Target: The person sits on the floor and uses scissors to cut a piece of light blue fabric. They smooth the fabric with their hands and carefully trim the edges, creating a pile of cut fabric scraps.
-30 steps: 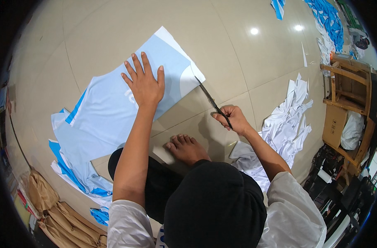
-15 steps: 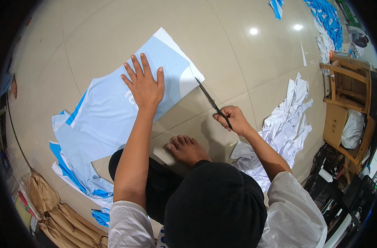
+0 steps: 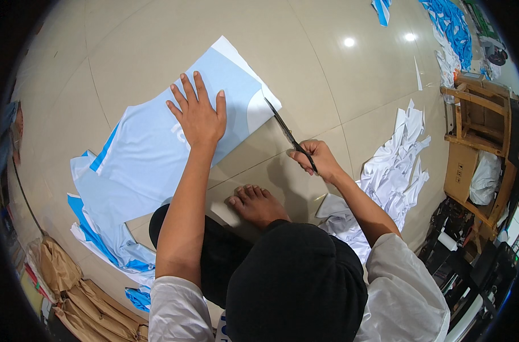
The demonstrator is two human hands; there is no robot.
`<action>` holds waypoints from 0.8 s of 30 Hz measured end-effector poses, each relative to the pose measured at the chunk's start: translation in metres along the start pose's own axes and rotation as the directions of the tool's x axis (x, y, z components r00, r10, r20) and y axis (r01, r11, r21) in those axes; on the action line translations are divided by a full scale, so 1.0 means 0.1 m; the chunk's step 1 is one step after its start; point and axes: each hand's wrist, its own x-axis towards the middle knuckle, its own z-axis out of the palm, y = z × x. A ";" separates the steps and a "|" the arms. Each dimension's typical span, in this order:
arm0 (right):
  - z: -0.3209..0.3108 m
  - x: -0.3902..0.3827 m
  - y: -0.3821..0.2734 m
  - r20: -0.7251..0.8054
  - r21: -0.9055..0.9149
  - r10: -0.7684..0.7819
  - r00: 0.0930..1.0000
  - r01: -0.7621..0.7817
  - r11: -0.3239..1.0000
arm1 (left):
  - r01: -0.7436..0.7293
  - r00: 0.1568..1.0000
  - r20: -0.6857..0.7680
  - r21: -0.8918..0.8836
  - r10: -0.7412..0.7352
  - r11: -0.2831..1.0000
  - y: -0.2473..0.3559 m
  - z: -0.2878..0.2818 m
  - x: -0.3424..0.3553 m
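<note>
Pale-blue and white printed sheet [image 3: 174,137], flat on the beige glossy tiled floor [image 3: 157,45], topmost of a loose stack of like sheets with darker blue trim [image 3: 100,228] that fans out toward the lower left.

Around it: a heap of white cut-off scraps [image 3: 396,171] lies on the floor to the right, well apart from the sheet; brown crumpled paper [image 3: 71,290] sits at the lower left edge; a wooden chair frame [image 3: 479,122] with a cardboard box [image 3: 462,171] stands at the far right; more blue pieces [image 3: 450,23] lie at the upper right corner. A bare foot [image 3: 256,202] rests on the floor between the arms, just below the sheet's near edge.

Open room: bare tiles stretch wide above the sheet and between it and the scraps.

Left hand [image 3: 198,114]: open, palm down, fingers spread, pressing flat on the sheet's middle, forearm straight out.

Right hand [image 3: 316,161]: closed around the handles of black long-bladed scissors [image 3: 288,134], whose tips meet the sheet's right-hand corner; elbow bent out to the right.
</note>
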 end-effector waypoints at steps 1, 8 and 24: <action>0.01 0.01 0.00 0.003 0.009 -0.001 1.000 0.001 1.000 | 0.001 1.000 0.002 0.004 -0.001 1.000 0.00 0.00 0.00; 0.03 0.05 0.00 -0.010 -0.001 -0.015 1.000 0.015 1.000 | 0.005 1.000 0.004 -0.003 -0.005 1.000 0.00 -0.01 0.00; 0.08 0.05 0.05 0.011 0.052 -0.010 1.000 0.009 0.999 | 0.002 1.000 0.006 0.022 -0.002 1.000 0.00 0.00 0.00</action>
